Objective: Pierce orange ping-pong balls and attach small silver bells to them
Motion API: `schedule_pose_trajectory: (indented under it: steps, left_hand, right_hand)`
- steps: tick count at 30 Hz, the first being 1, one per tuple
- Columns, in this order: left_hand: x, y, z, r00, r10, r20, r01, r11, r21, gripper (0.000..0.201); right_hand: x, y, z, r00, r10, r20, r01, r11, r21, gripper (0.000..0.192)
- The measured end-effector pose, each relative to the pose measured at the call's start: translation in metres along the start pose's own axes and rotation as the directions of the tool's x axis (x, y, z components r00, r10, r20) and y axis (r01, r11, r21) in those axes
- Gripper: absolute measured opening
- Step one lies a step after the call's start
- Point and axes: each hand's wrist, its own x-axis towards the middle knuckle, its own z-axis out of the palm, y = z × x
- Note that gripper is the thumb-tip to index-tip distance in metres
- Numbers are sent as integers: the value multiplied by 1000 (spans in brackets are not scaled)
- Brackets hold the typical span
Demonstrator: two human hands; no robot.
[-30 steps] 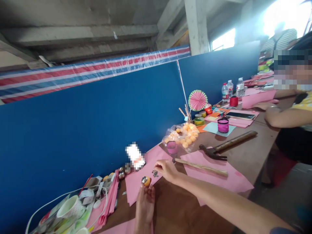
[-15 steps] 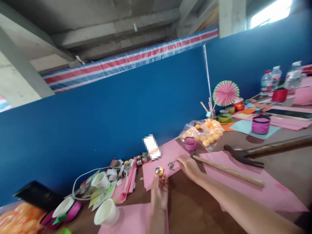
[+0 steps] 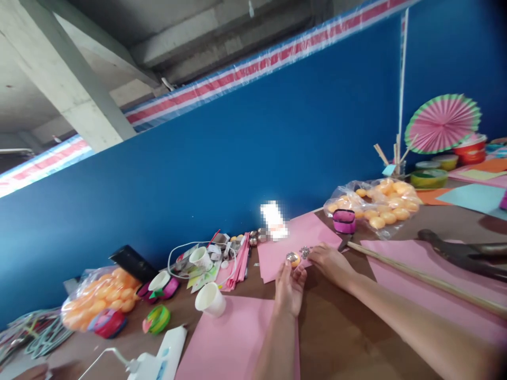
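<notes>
My left hand [image 3: 291, 290] grips an orange ball [image 3: 296, 259], like a ping-pong ball, its upper side partly covered with shiny silver. Just right of the ball, a small pile of silver metal pieces [image 3: 304, 252] lies on pink paper [image 3: 277, 258]; they are too small to name surely. My right hand [image 3: 330, 264] reaches in from the right, its closed fingertips at the edge of this pile. What those fingertips hold, if anything, cannot be made out.
Several silver balls [image 3: 253, 240] sit behind the paper. A white cup [image 3: 210, 300] and a power strip [image 3: 162, 359] are at left. Bags of orange balls [image 3: 390, 203] lie on both sides. A wooden stick [image 3: 423, 274] and hammer [image 3: 459, 253] lie right. Another person's hand [image 3: 34, 372] shows bottom left.
The view has swung left, so the table's left side shows more. My right fingertips have come closer to the silver pile; my left hand still holds the ball.
</notes>
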Motion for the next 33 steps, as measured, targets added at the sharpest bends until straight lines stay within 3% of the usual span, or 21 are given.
schedule_pose_trajectory:
  steps: [11, 33]
  left_hand:
    - [-1, 0, -1, 999, -16, 45, 16, 1000, -9, 21]
    - [2, -1, -4, 999, -39, 33, 39, 999, -15, 25]
  right_hand:
    - [-1, 7, 10, 1000, 24, -6, -24, 998, -58, 20]
    - [-3, 3, 4, 988, 127, 91, -113, 984, -139, 23]
